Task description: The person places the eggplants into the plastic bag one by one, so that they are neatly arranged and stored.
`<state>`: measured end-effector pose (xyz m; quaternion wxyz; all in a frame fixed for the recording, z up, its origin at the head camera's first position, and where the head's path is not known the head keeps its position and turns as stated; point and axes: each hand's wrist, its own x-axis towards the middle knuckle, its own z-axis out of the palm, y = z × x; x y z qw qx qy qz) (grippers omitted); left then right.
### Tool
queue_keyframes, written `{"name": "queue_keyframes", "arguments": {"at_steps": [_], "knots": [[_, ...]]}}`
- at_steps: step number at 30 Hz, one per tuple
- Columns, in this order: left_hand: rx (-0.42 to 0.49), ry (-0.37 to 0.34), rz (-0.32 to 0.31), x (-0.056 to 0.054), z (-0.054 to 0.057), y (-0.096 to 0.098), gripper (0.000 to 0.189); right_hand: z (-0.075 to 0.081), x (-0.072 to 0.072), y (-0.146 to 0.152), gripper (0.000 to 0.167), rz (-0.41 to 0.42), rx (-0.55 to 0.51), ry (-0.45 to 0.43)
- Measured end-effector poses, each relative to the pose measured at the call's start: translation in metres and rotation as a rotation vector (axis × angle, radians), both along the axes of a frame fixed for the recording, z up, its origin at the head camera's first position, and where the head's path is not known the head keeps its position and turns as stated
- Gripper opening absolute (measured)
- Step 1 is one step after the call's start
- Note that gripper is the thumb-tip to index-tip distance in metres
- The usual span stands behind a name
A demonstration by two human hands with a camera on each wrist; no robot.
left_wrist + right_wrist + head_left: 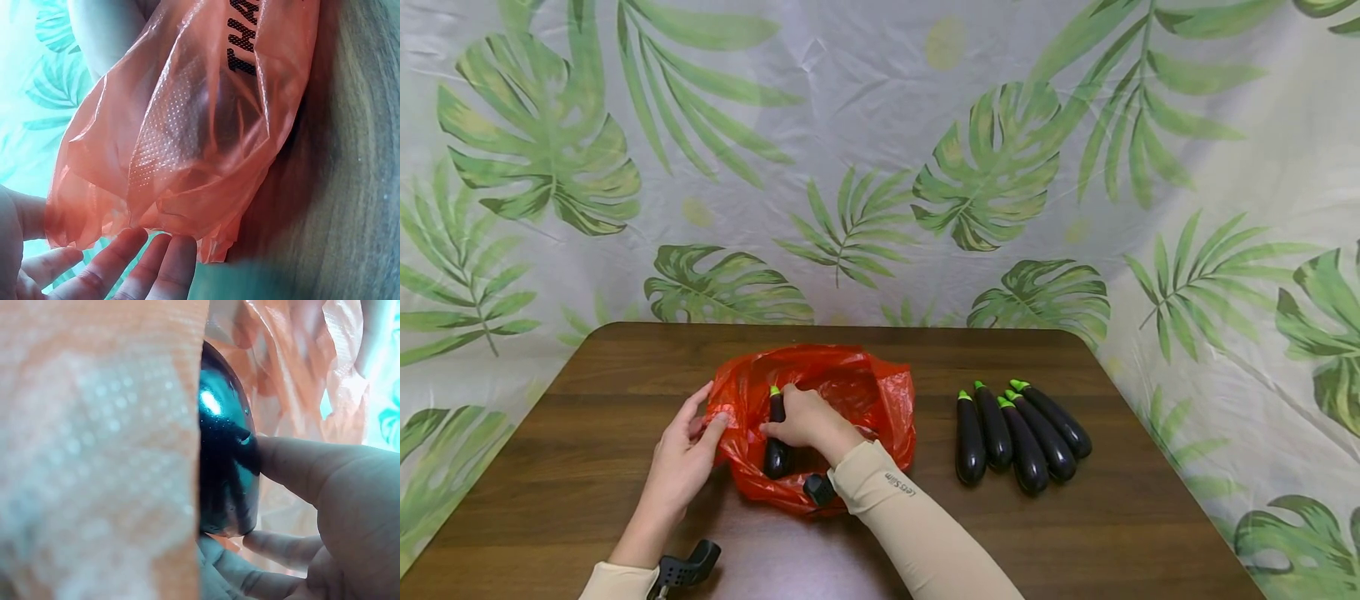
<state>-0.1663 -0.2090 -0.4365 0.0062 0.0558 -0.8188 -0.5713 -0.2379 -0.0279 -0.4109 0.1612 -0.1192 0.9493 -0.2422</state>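
A red plastic bag (pixel 895 408) stands with its mouth open on the table. At its left edge my left hand (pixel 685 454) pinches the plastic between thumb and fingers; in the left wrist view the fingers (pixel 128 259) lie along the bag's rim, and dark lettering shows on its side. My right hand (pixel 808 421) reaches into the mouth and grips a glossy dark eggplant (pixel 777 457) with a bright green cap. The right wrist view has the thumb against that eggplant (pixel 225 450), whose other side is hidden by plastic. Whatever lies deeper in the bag is hard to make out.
Several more eggplants (pixel 1030 442) lie side by side to the right of the bag, green caps pointing away from me. The brown wooden table (pixel 595 417) ends at a back edge before a leaf-patterned cloth (pixel 865 167).
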Motion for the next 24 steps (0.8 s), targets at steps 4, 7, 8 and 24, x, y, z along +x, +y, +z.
{"name": "queue_keyframes", "arguments": {"at_steps": [4,7,8,24], "knots": [[0.002,0.002,0.0,-0.0005,-0.0001,0.0,0.065,-0.0001,0.0002,0.0003,0.063,0.003,0.013,0.002],[0.001,0.0,0.003,-0.0003,-0.0001,0.0001,0.065,0.0005,0.0004,0.0012,0.064,0.001,0.016,-0.001],[0.001,-0.001,0.004,-0.0002,-0.0001,0.0002,0.065,0.0007,0.0005,0.0016,0.065,0.0,0.016,-0.004],[-0.007,-0.001,0.004,0.0003,0.0004,0.0008,0.065,0.0053,0.001,0.0094,0.079,0.007,0.02,-0.006]]}}
